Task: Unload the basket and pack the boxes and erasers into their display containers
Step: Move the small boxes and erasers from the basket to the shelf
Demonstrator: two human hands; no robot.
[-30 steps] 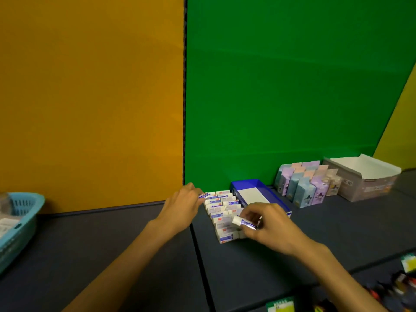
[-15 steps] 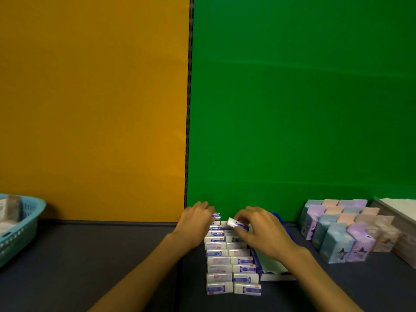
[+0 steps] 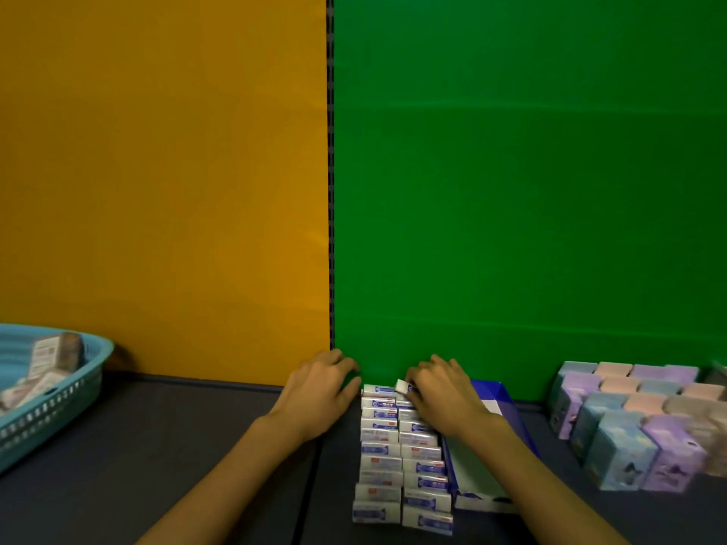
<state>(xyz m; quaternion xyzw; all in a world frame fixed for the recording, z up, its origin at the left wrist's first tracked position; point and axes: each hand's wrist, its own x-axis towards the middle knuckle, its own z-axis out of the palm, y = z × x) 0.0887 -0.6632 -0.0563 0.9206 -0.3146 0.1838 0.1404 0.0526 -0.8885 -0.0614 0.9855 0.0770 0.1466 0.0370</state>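
The right hand pinches one eraser at the rows' far end, near the desk's back edge; left hand rests open alongside. Light, stiff, probably slick-wrapped: best pinched by its long sides.

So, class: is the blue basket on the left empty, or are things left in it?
Not empty. The basket holds several boxes, visible above its rim.

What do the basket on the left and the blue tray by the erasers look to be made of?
The basket looks like moulded teal plastic: its wall has rows of regular slots. The blue tray is probably printed cardboard, thin flat walls with a pale inside; glossy or matt is hard to tell.
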